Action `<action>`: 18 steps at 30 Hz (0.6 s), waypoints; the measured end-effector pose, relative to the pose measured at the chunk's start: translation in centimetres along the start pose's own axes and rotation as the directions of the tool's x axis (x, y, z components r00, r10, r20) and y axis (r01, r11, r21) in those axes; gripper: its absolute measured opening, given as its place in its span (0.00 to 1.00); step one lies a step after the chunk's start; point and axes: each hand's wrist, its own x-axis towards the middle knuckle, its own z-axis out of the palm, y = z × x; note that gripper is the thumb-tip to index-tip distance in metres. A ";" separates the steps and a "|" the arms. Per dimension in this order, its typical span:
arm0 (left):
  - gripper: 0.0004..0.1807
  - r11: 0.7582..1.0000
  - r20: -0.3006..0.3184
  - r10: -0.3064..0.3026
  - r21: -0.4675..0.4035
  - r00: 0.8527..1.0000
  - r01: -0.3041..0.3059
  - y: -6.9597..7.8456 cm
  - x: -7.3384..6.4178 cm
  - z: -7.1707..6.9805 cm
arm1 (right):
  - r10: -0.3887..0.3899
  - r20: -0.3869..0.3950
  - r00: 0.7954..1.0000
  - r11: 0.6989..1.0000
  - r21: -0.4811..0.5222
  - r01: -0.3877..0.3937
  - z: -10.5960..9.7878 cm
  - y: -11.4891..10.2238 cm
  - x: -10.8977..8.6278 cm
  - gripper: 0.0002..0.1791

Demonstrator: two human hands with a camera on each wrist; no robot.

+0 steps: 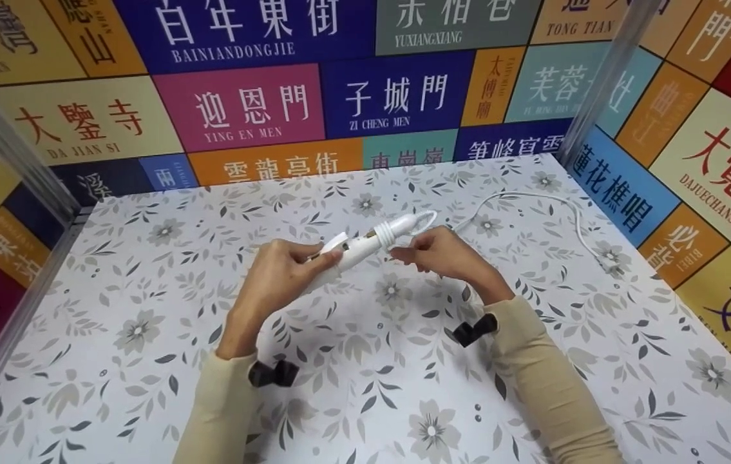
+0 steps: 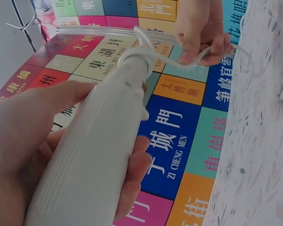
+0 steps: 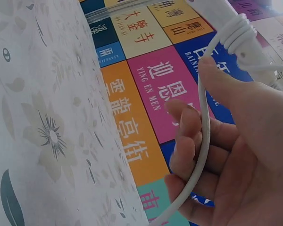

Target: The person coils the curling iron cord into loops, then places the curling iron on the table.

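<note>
My left hand [image 1: 281, 267] grips a long white hair iron [image 1: 359, 250] by its body, thumb on one side and fingers round the other. In the left wrist view its ribbed casing [image 2: 92, 136] tapers toward the far end. Several turns of white power cord [image 1: 386, 233] are wound round the iron near that end, and a small loop stands out past the tip. My right hand [image 1: 446, 254], just right of the tip, holds the cord [image 3: 205, 122] between thumb and curled fingers. Both hands are raised over the table.
The cord's free length [image 1: 536, 193] runs back over the flower-patterned table [image 1: 365, 412] to a plug [image 1: 610, 262] near the right edge. Panels with coloured sign blocks [image 1: 397, 96] stand behind and on both sides. Each sleeve has a black strap piece [image 1: 274, 374] near the wrist.
</note>
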 end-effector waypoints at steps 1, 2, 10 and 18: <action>0.22 1.000 0.022 0.018 0.009 1.000 -0.018 0.0 0.0 0.0 | -0.014 -0.016 1.000 1.000 0.009 0.014 0.0 0.1 0.0 0.17; 0.22 0.999 0.046 0.038 0.017 0.998 -0.039 -0.1 -0.1 0.0 | -0.051 -0.029 0.998 0.999 0.013 0.052 0.0 0.2 -0.1 0.14; 0.22 0.993 0.182 0.110 0.026 0.977 -0.116 -0.5 0.0 0.1 | -0.230 -0.009 0.973 0.972 0.035 0.231 -0.3 0.3 -0.1 0.04; 0.20 0.991 0.245 0.118 0.036 0.962 -0.131 -0.6 -0.1 0.1 | -0.042 -0.025 0.999 0.991 0.128 0.045 -0.9 -1.1 -0.7 0.13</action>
